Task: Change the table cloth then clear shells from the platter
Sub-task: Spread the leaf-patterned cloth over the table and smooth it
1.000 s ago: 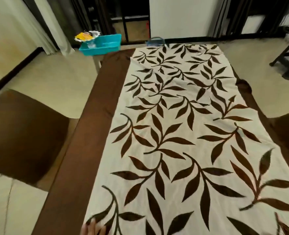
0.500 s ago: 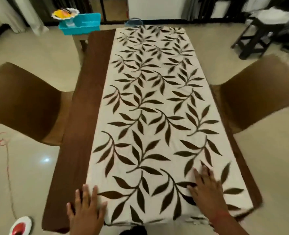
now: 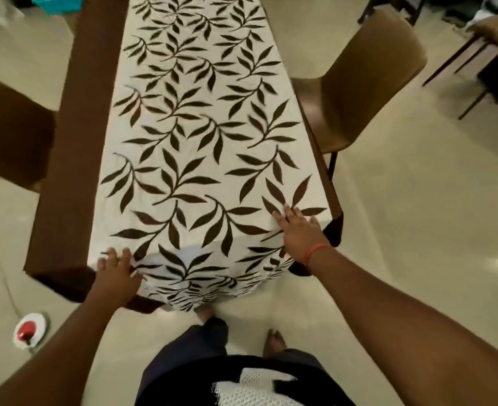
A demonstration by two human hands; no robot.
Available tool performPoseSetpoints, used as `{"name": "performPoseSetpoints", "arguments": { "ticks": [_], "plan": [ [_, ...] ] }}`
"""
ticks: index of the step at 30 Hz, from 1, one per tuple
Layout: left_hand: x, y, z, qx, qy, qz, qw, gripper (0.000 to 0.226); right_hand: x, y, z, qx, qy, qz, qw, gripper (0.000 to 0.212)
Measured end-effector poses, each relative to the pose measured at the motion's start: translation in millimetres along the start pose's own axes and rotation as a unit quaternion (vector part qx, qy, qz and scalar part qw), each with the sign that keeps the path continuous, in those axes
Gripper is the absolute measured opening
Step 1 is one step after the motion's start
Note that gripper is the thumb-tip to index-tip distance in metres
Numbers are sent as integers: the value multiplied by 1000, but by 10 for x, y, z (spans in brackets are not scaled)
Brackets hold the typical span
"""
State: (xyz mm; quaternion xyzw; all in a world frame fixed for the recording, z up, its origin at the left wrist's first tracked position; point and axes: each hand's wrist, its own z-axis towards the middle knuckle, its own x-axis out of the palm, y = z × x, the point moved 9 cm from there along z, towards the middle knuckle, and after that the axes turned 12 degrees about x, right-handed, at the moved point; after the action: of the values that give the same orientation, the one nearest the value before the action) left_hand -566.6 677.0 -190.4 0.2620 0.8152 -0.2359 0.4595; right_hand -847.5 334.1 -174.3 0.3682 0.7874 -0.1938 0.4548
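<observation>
Both hands lie flat with fingers spread, gripping nothing: the left hand presses the near left corner of the cream cotton cloth with dark brown leaf print, the right hand its near right edge. The cloth covers the long worktop over a plain brown underlayer, sitting off-centre toward the right. Smoothing unevenly could drag it further askew or bunch the overhanging near end.

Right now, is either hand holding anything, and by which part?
Nothing is gripped. Both the left hand and the right hand lie flat on the cloth near its near corners.
</observation>
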Motion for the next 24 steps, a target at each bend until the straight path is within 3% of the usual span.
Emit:
{"name": "performPoseSetpoints", "arguments": {
  "ticks": [4,8,12,16,24],
  "plan": [
    [22,-29,-35,18,25,-67,997,71,-52,-117,73,9,15,17,1000,81],
    [-37,-20,-265,33,-5,-110,993,72,-135,-80,123,36,-4,1,999,69],
    [-57,138,-609,10,-15,-64,998,74,-314,319,159,49,-91,-2,995,49],
    [-46,673,-843,-31,-24,-63,997,74,-362,1452,149,-42,-104,-20,993,51],
    [-240,2347,-943,-45,-37,-39,998,78,-164,4635,-205,-197,-91,-57,975,59]
  ]
}}
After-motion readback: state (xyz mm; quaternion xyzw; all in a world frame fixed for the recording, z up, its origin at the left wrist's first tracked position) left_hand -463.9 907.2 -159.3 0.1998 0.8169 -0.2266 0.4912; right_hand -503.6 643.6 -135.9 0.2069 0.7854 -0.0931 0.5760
